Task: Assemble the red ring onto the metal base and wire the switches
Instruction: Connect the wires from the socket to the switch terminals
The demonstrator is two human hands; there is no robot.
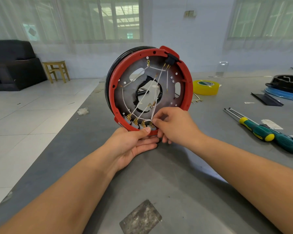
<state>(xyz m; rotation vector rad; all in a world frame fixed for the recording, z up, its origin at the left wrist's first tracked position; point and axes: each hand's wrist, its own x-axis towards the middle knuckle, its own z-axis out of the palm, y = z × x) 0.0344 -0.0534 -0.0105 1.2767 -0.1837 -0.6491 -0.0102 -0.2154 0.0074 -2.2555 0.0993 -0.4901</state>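
Wiring stage: red ring (pixel 189 85) already sits on the metal base (pixel 125 92), assembly held upright on edge on the grey table (pixel 184 191), open face toward the camera. Left hand (pixel 134 144) cradles the ring's bottom edge, thumb pressed on the red rim, fingers underneath. Right hand (pixel 174 127) pinches a white wire (pixel 156 98) at the rightmost brass terminal (pixel 151 124) in the bottom row of switches.

Judged progress: ring fitted; several white wires already run from the bottom terminals up to the black connector block (pixel 170 60) at the ring's top. At least one wire end near the base's centre hole looks loose, so wiring seems unfinished; whether the pinched lead is seated, cannot tell.

Around the ring: yellow tape roll (pixel 205 86) just right behind it, loose brass terminals (pixel 197 99) beside that, two green-yellow screwdrivers (pixel 267 134) further right, black and blue parts (pixel 286 90) far right. Crossing wires crowd the terminal row and may hinder finger access.
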